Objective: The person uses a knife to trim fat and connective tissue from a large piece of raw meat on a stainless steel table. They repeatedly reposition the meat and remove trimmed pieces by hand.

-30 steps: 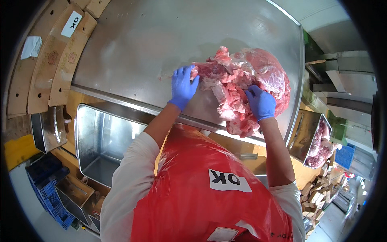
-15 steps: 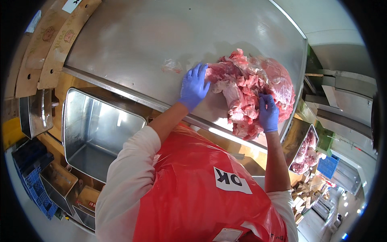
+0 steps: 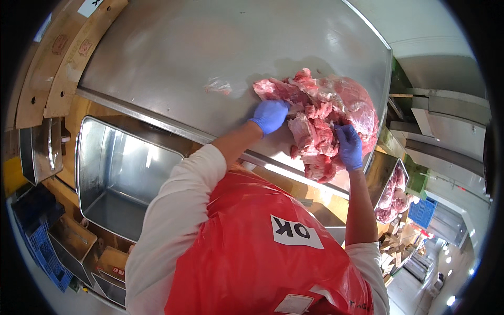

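A large piece of raw meat (image 3: 315, 118), pink and red with pale fat, lies on the metal worktable (image 3: 178, 58) near its right end. Its left part is ragged and cut open; the right part is rounded and smooth. My left hand (image 3: 270, 116), in a blue glove, is closed at the lower edge of the meat's left flap, its fingertips partly hidden by the meat. At the lower right, my gloved right hand (image 3: 349, 148) pinches the meat between thumb and fingers. I see no tool in either hand.
A small scrap of pale trimming (image 3: 218, 85) lies left of the meat. Below the table's near edge stands a deep metal tub (image 3: 121, 173). Cardboard boxes (image 3: 63, 63) are at the far left. A metal bin of meat pieces (image 3: 392, 197) stands beyond my right arm.
My left hand has moved from the tip of the meat's left flap down and right, and its stretched fingers have curled in. The flap's tip now shows. My right hand stays on the meat.
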### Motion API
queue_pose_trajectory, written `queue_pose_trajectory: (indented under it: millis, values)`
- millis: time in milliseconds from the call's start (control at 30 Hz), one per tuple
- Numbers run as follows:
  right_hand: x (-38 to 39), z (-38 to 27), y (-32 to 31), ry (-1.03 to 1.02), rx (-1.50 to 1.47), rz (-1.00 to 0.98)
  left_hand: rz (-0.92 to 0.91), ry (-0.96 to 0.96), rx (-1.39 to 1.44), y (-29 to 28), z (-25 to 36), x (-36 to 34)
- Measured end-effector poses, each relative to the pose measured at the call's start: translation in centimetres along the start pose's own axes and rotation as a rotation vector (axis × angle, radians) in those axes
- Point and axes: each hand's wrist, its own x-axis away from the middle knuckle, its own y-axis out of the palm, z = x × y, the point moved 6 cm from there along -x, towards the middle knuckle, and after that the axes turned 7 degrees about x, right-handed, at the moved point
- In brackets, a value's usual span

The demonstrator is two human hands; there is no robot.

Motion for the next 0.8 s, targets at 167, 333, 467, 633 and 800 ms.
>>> queue_pose_trajectory:
  millis: [167,333,467,633,800]
  values:
    - [0.4,0.2,0.1,0.031,-0.095,-0.040,0.125,-0.007,0.149,-5.1,3.1,-2.4]
    - [0.7,-0.6,0.4,-0.002,-0.162,-0.102,0.112,-0.118,0.380,-6.2,4.4,-5.6]
    - [1.2,-2.9,0.7,-0.043,-0.187,-0.123,0.139,-0.225,0.971,-5.0,3.9,-5.8]
    - [1.9,-5.1,1.0,-0.059,-0.014,-0.085,0.138,-0.634,1.660,-4.8,3.5,-4.0]
    - [0.8,-9.8,1.3,-0.057,0.269,-0.038,0.287,-0.720,1.785,-9.4,5.8,-6.3]
